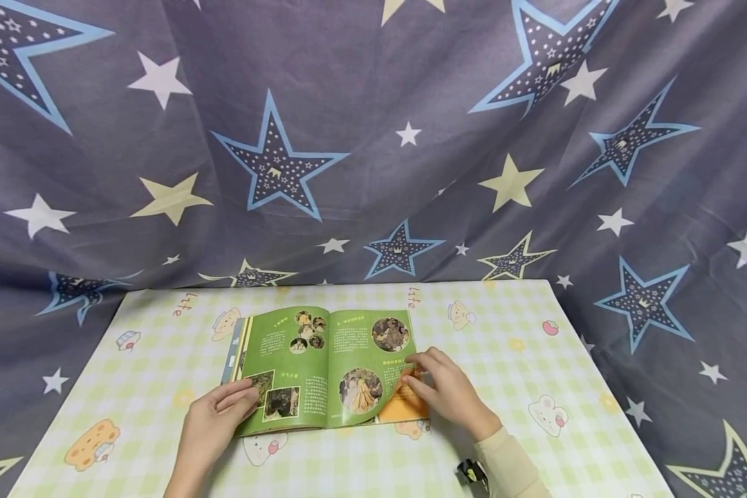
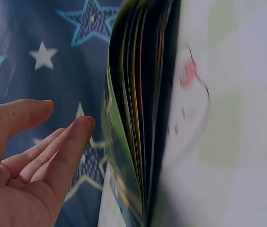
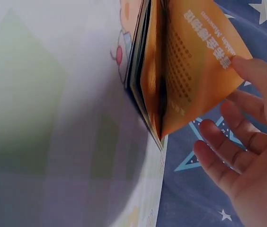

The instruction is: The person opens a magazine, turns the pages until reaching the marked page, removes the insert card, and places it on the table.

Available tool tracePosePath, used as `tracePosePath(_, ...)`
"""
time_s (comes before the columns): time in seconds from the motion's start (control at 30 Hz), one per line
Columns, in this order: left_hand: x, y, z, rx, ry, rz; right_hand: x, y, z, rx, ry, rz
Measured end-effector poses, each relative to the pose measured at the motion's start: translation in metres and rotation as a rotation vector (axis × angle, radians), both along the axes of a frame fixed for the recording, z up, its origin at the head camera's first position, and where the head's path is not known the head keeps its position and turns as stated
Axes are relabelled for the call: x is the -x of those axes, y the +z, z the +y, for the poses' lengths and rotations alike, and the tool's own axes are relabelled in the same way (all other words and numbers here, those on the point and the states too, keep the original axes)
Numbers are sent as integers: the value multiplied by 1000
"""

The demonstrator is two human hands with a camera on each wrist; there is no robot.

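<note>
A magazine (image 1: 348,366) lies spread on the table, its green pages carrying photos and small text. My right hand (image 1: 449,394) pinches the lower outer part of the right-hand page between thumb and index finger, and that page curls up. Beneath it shows an orange page; the right wrist view has the lifted leaf's orange side (image 3: 204,61), with my other right fingers (image 3: 223,156) loosely bent below. At the lower left edge of the magazine is my left hand (image 1: 214,422), its fingers fairly straight and reaching over the left page. The left wrist view shows the stacked page edges (image 2: 140,113) beside that hand.
A checked green-and-white cloth (image 1: 137,422) with cartoon prints covers the table. Behind and to the right hangs a dark curtain (image 1: 361,173) patterned with stars. A black wrist device (image 1: 473,474) sits by the right sleeve (image 1: 510,463).
</note>
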State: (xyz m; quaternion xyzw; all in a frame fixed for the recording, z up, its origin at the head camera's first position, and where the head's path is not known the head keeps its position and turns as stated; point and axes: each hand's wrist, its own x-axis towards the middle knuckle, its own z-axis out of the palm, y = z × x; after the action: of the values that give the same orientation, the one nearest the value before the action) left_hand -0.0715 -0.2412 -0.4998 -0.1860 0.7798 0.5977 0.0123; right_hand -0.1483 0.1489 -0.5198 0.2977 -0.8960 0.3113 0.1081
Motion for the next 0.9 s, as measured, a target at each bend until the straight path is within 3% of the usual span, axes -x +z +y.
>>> tracePosePath(0.13,8,3,18,41,-75,42,0,1,-6,6,-13,-1)
tracePosePath(0.27,17,4,38,1,-128,81,-1,3,-13,39,8,-17)
tracePosePath(0.47,28,4,67,-121,-186,115,-3,11,-26,133,133,-115)
tracePosePath(0.67,34,4,92,-258,-230,123,-6,13,-38,98,225,-135)
tracePosePath(0.9,38,2,107,-380,-262,109,-8,16,-47,74,263,-149)
